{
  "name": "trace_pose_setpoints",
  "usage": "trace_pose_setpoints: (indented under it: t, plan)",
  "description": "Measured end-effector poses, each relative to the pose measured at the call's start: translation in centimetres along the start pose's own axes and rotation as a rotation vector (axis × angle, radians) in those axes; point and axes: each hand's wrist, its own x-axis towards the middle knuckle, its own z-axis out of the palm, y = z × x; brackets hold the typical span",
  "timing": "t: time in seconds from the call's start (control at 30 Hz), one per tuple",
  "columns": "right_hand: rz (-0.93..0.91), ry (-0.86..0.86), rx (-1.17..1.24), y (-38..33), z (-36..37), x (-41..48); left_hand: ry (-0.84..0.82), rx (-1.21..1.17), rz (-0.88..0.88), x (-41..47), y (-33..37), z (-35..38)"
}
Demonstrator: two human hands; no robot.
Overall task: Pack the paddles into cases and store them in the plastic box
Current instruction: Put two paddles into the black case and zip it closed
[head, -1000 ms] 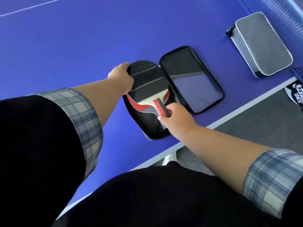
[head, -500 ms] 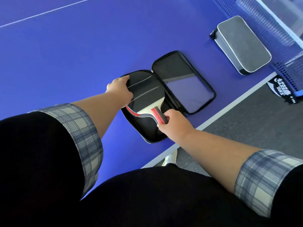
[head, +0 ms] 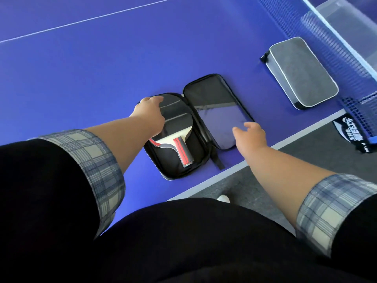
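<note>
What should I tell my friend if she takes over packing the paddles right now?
Left hand: pressing on the paddle head, fingers resting on it, nothing gripped.
Right hand: open, empty, hovering over the near edge of the lid half of the black case.
The paddle lies in the left half of the open black case, handle pointing toward the table edge.
A grey case, closed, lies farther right, near the net.
The clear plastic box sits beyond the net.
Done: paddle laid in the black case.
Left: fold the lid over, zip it, and put the cases in the box. What the grey case holds cannot be seen.
</note>
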Motion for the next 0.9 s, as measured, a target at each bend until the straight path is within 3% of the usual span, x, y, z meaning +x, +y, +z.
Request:
trace_pose_setpoints:
  t: [0.2, 0.27, 0.37, 0.53, 0.6, 0.73, 0.9]
  plan:
    - [0.097, -0.152, 0.083, 1.0, -2.1, 3.6, 0.261, -0.238, 0.064, -2.8, 4.0, 4.7]
    - [0.069, -0.169, 0.076, 1.5, -2.5, 4.8, 0.281, -0.249, 0.078, -3.8, 6.2, 7.3]
    - [0.121, -0.168, 0.062, 1.8, -3.4, 6.2, 0.174, -0.182, 0.117, -4.8, 10.2, 10.6]
    - [0.131, -0.335, 0.086, 1.8, -4.6, 6.9, -0.194, -0.108, 0.121, -5.1, 15.0, 14.1]
    - [0.040, -0.357, 0.127, 1.5, -5.0, 6.7, -0.169, -0.186, 0.062, -5.4, 16.1, 14.6]
    - [-0.270, -0.331, 0.184, 0.9, -5.9, 5.0, 0.073, -0.732, -0.197, -6.1, 17.1, 12.9]
    - [-0.719, -0.506, 0.133, -0.8, -6.2, -0.3, 0.285, -0.875, -0.284, -6.6, 15.8, 8.0]
